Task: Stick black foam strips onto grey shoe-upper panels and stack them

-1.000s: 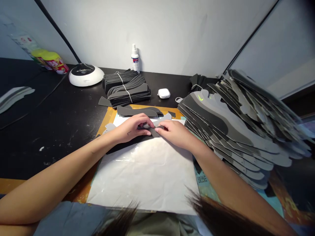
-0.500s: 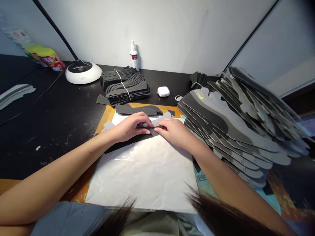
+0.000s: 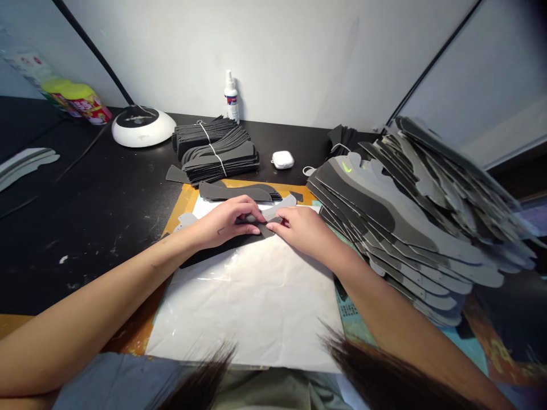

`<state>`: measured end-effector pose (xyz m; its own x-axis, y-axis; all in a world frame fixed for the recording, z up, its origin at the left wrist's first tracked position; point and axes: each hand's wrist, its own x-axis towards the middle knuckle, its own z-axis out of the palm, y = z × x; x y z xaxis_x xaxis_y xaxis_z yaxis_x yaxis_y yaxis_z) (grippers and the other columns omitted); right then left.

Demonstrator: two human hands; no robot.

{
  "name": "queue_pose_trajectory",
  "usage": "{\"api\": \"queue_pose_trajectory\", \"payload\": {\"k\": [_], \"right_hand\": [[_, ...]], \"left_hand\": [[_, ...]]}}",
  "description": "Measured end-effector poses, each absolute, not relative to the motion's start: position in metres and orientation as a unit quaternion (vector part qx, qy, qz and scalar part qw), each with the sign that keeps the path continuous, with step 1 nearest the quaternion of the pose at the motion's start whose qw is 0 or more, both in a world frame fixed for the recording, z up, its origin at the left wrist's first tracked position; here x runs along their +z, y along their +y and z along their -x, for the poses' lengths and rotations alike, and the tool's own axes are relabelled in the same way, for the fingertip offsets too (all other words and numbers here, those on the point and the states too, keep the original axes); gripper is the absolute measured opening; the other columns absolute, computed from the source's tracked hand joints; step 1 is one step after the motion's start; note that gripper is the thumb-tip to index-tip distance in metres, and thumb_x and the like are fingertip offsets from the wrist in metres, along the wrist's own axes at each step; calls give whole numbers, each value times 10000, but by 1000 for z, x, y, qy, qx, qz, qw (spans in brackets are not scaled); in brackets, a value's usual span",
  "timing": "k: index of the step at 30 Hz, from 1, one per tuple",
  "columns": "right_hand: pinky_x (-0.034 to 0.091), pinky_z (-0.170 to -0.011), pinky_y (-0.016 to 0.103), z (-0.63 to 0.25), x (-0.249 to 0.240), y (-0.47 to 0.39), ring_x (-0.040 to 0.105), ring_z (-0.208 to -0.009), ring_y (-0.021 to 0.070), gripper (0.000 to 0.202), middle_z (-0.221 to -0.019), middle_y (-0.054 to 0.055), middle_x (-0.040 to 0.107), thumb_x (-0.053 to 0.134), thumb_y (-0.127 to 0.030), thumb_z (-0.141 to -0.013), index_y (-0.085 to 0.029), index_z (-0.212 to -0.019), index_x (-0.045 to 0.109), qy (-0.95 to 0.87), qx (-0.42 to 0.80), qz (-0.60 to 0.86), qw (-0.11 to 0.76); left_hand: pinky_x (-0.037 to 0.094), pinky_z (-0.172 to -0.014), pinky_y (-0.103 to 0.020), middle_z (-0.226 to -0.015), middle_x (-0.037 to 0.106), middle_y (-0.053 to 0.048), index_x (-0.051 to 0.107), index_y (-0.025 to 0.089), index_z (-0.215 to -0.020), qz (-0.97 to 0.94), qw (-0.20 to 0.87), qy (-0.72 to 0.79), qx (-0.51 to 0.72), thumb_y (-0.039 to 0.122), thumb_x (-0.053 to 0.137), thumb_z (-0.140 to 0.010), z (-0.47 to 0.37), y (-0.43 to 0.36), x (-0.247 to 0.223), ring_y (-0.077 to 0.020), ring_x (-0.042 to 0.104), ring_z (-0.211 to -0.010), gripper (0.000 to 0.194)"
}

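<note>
A grey and black shoe upper piece (image 3: 280, 212) lies on the white sheet (image 3: 252, 307), its light grey end showing between and beyond my hands. My left hand (image 3: 228, 223) covers its middle, thumb and fingertips pinching its dark edge. My right hand (image 3: 299, 228) pinches the same dark edge close by, with the fingertips of both hands almost meeting. The black part of the piece shows below my left wrist. Just behind my hands rests a small stack of loose dark grey strips (image 3: 237, 192).
Bundles of dark strips (image 3: 220, 156) tied with string stand behind. Layered shoe upper pieces (image 3: 401, 228) fan out in a high pile at right. Farther back are a white earphone case (image 3: 282, 160), a spray bottle (image 3: 231, 99) and a lamp base (image 3: 143, 128).
My right fingers have shifted very slightly along the dark edge. Both hands keep their pinch, and the view has moved a little.
</note>
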<state>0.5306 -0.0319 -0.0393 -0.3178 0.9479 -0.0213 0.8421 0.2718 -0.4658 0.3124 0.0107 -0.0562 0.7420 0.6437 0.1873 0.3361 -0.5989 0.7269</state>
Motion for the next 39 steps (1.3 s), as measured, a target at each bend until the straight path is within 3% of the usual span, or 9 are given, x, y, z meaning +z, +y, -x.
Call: {"api": "queue_pose_trajectory", "payload": {"k": [14,21,25,30,39], "right_hand": [[225,-573,284,-528,-34,-32,410,-589,138,250,-627,-8,537,596,-322,-919,-192,-706,598,-753,232,605,112],[222,-572,288,-538,-37,-28,395,-588,131,313,-588,-40,460,570,-392,-907,-205,-659,533,-729,298,597,149],[243,-573,274,-541,-40,-26,417,-602,129,284,-606,-44,465,561,-410,-905,-207,-707,579,-726,337,574,175],[259,-601,271,-537,-41,-28,462,-642,141,234,-632,-35,519,565,-389,-913,-217,-772,641,-735,310,572,190],[225,-586,277,-539,-43,-27,438,-610,133,231,-610,-42,500,582,-323,-898,-210,-696,585,-768,270,557,165]], "left_hand": [[465,-742,-283,-1072,606,-76,695,196,-1050,-865,352,294,205,458,662,-903,-312,12,-55,-192,595,-911,302],[423,-691,-263,-989,587,-48,678,189,-1055,-861,347,308,208,413,691,-889,-314,11,-52,-155,519,-774,279],[416,-690,-258,-989,587,-51,661,180,-1046,-864,345,302,208,404,687,-892,-314,11,-52,-152,505,-772,273],[418,-690,-264,-956,591,-49,639,176,-1002,-865,337,307,208,413,685,-885,-314,11,-52,-158,506,-765,268],[424,-705,-271,-995,592,-65,643,178,-1026,-867,342,303,201,424,662,-899,-314,11,-52,-165,511,-781,278]]}}
